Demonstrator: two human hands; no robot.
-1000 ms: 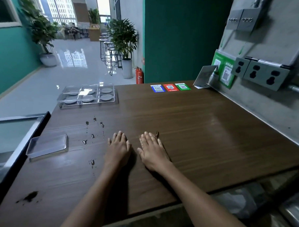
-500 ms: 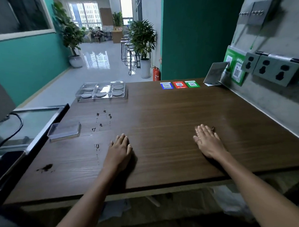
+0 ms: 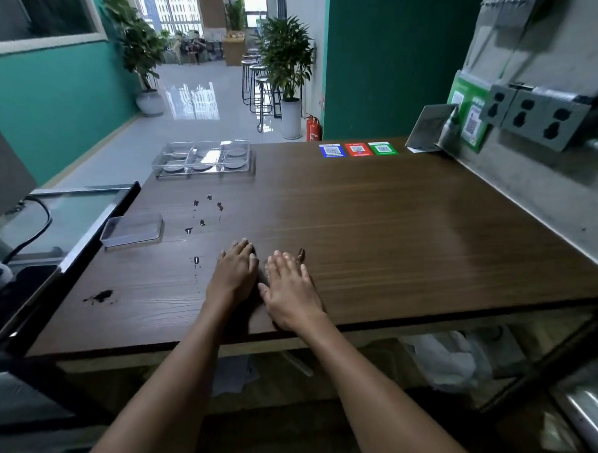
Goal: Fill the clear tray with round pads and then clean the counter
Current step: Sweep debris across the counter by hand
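We see both hands lying palm down on the brown wooden tabletop (image 3: 393, 230), close together near its near edge. The left hand (image 3: 235, 276) has its fingers (image 3: 241, 249) stretched out flat and holds nothing; the right hand (image 3: 289, 291) lies just beside it, its fingers (image 3: 282, 260) also straight and flat on the wood, holding nothing. A small dark speck (image 3: 301, 254) sits on the wood at the right hand's fingertips. The clear tray (image 3: 204, 159) stands far off at the far left of the tabletop, well apart from both hands, with grey round pads (image 3: 236, 152) lying in its compartments. Between the tray and the hands several dark droplets (image 3: 205, 212) are scattered on the wood, and a larger dark smear (image 3: 101, 296) lies near the left near corner. A flat clear lid (image 3: 133, 231) rests by the left edge. At the far side three coloured code stickers (image 3: 357, 149), blue, red and green, lie in a row.
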